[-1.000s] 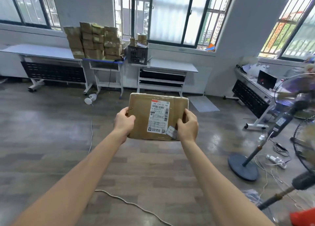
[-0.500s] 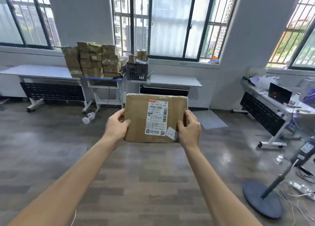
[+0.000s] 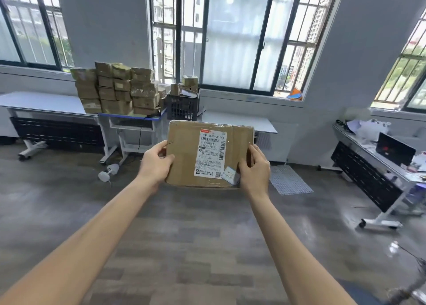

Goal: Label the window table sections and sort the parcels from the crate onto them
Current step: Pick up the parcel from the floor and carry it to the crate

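We note stacked parcels (image 3: 115, 90) on the window table (image 3: 41, 102) at far left. The left hand (image 3: 155, 164) grips the left edge of a flat cardboard parcel (image 3: 184, 162), which is held in mid-air well short of the black crate (image 3: 182, 107) (shipping label (image 3: 211, 157) facing us). The right hand (image 3: 254, 171) clasps its right edge, thumb on top. A laptop (image 3: 395, 151) sits on the side table (image 3: 368, 149).

Single wide-angle view from the head, facing forward and a little down across the floor (image 3: 184, 240) toward the wall of windows (image 3: 230, 39). Closest to the lens, reached from the bottom corners: left hand (image 3: 154, 166) and right hand (image 3: 254, 171) gripping a parcel (image 3: 186, 143) at frame centre. Well beyond, against that wall: the desk (image 3: 41, 102) row and the crate (image 3: 182, 107) on it. Straight lines bent toward the edges by the lens.
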A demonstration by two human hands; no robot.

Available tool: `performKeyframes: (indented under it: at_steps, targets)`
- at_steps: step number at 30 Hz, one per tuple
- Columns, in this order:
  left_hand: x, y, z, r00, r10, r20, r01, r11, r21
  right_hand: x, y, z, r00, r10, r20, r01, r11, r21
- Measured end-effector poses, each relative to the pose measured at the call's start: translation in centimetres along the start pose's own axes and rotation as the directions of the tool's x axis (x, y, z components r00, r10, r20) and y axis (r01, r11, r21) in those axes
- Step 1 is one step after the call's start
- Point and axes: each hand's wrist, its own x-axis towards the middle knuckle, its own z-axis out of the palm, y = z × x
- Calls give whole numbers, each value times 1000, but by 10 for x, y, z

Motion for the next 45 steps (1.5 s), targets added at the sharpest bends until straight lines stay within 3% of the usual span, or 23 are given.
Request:
performKeyframes:
  at_steps: [14,25,35,45]
  targets:
    - [289,-28,47,1000,-15,11,15,1000,-14,231,23,177,1000,3,-19,-3,1000,-12]
    - [459,-50,119,1000,2,29,-3,1000,20,390,77,259,998,55,-23,-54,998,30]
    - [626,-49,211,998,48,-33,-46,997,58,575,129,323,1000,4,-3,-4,997,79]
    - [786,-87,246,999,-4,-39,6,999,51,703,166,413,999,-30,38,28,998,60]
